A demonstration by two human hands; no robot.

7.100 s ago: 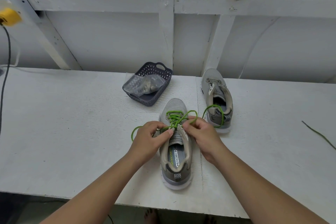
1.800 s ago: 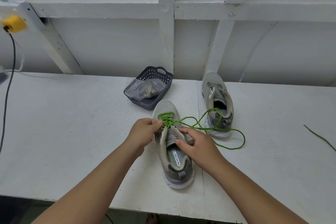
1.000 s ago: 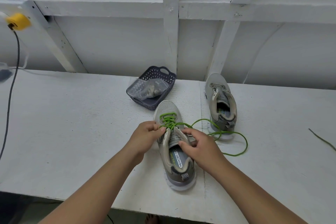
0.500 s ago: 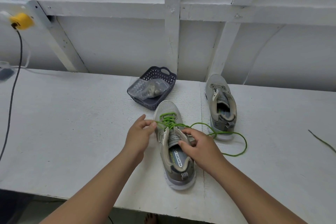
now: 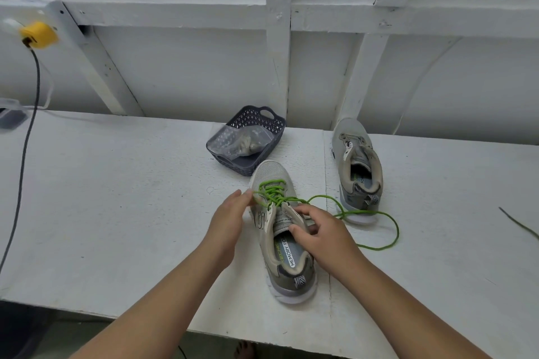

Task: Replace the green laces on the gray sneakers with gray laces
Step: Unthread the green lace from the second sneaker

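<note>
Here, at frame center, the left hand (image 5: 230,220) pinches the green lace (image 5: 379,214) on the near sneaker (image 5: 280,230), while the right hand (image 5: 322,234) grips its tongue; loose lace loops rightward.

Both hands fwd, working close together at centre.
L hand (image 5: 230,217): forearm in from lower left, fingertips pinched together on a thin strand. R hand (image 5: 322,232): forearm in from lower right, fingers curled w/ thumb opposed, gripping a shoe edge. Hands near each other, not touching.
</note>
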